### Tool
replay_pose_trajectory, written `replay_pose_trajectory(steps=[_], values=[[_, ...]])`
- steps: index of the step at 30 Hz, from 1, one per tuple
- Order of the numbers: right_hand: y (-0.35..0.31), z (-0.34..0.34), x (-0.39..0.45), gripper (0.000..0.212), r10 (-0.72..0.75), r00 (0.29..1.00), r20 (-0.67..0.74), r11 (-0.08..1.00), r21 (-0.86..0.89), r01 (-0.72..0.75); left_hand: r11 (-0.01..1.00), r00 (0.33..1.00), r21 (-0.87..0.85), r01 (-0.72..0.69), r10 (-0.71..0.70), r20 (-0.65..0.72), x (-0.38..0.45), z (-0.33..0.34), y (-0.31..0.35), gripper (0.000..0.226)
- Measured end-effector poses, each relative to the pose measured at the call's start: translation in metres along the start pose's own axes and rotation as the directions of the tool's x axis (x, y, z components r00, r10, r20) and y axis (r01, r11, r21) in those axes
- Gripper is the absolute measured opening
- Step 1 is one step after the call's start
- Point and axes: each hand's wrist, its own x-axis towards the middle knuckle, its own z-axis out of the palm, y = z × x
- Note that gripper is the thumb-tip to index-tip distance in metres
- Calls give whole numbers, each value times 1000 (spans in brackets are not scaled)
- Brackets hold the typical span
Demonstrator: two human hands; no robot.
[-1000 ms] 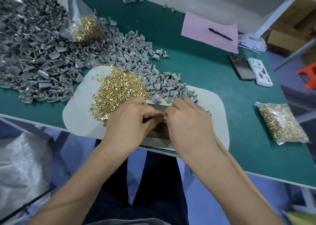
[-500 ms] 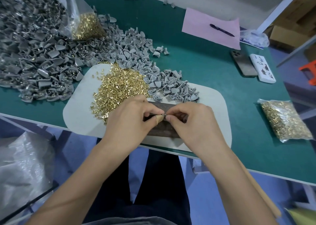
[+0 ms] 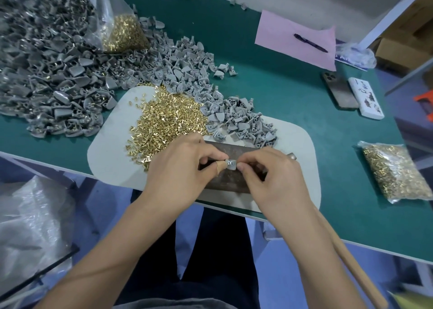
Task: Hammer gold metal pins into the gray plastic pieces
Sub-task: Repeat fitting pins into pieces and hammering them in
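My left hand (image 3: 185,170) and my right hand (image 3: 269,179) meet fingertip to fingertip over a dark metal block (image 3: 230,182). Between them they pinch one small gray plastic piece (image 3: 230,164). The left thumb wears tan tape. A hammer's wooden handle (image 3: 351,264) runs under my right forearm, and its metal head (image 3: 291,155) pokes out past the knuckles. Loose gold pins (image 3: 164,121) lie heaped on the pale mat (image 3: 112,158) just left of the hands. Gray plastic pieces (image 3: 234,121) are piled behind the block.
A much larger heap of gray pieces (image 3: 42,69) covers the left of the green table (image 3: 293,111), with an open bag of pins (image 3: 121,34) on it. At right lie a sealed pin bag (image 3: 396,170), a phone (image 3: 339,93), a white box (image 3: 365,100), pink paper (image 3: 293,41) and a pen (image 3: 310,42).
Both hands stay together over the block. The fingertips have parted slightly, so the gray piece between them now shows.
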Motion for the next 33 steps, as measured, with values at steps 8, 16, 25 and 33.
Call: replay_pose_trajectory(steps=[8,16,25,33], values=[[0,8,-1,8,14,997,-82,990,142,-2,1000,1000,8,-1,1,-10,1,0,1,9],[-3,11,-2,9,-18,998,-67,992,122,26,1000,1000,1,13,-13,-4,0,0,1,11],[-16,4,-3,10,-98,992,-85,990,-109,89,1000,1000,25,16,-16,-3,0,1,0,11],[-15,3,2,12,-127,992,-22,991,-39,126,1000,1000,14,15,-14,-21,-1,1,2,8]])
